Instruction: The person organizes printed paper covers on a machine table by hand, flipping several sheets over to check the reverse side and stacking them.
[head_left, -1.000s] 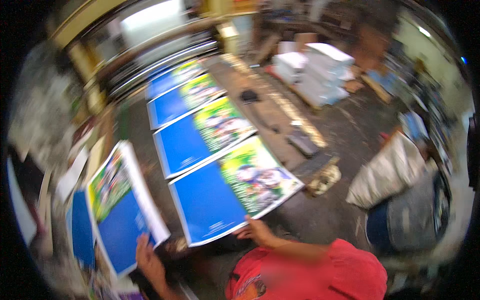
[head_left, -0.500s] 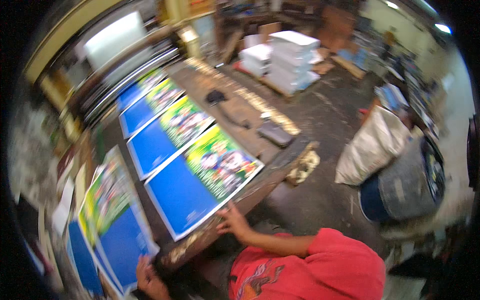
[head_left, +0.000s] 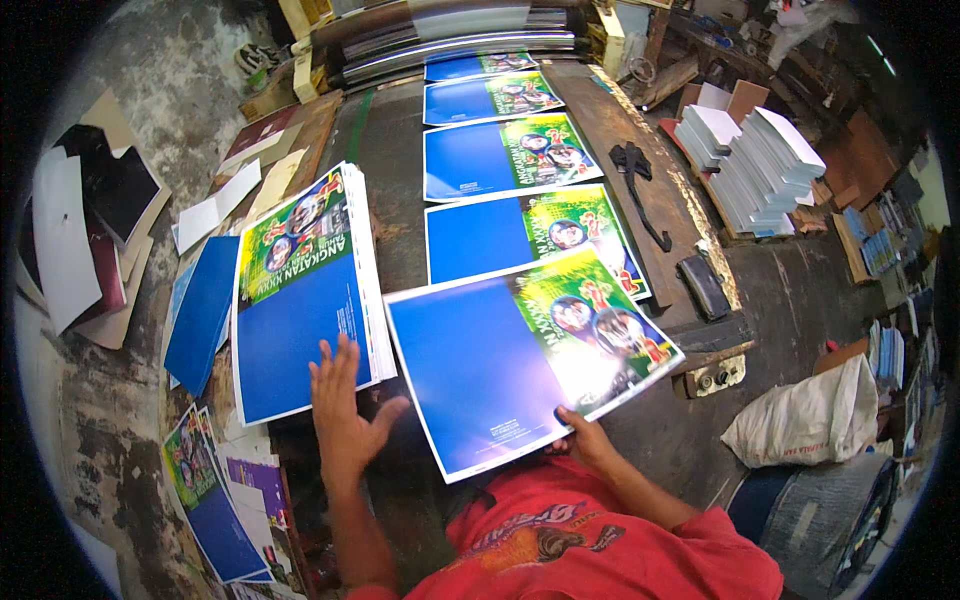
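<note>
A glossy printed sheet point(head_left: 470, 370), half blue and half green with pictures, is tilted over the near end of the table. My right hand point(head_left: 588, 440) pinches its near edge, thumb on top. My left hand point(head_left: 345, 410) has its fingers spread and thumb apart, over the near right corner of a stack of similar sheets point(head_left: 300, 330); whether it touches the stack I cannot tell. Beyond the held sheet, several matching sheets lie in a row, the closest one point(head_left: 475, 243) partly covered by it. The row runs back to metal rollers point(head_left: 460, 45).
Along the table's point(head_left: 655, 285) right side lie a black strap point(head_left: 640, 195) and a dark oblong case point(head_left: 703, 287). Blue offcuts point(head_left: 200, 315) lie left of the stack. White paper piles point(head_left: 760, 175) stand at the right, with a pale sack point(head_left: 810, 415) and a dark drum point(head_left: 820, 525) closer.
My right hand has taken the nearest sheet of the row and lifted it off the table. My left hand has come up beside the stack, fingers spread. The view has swung left.
</note>
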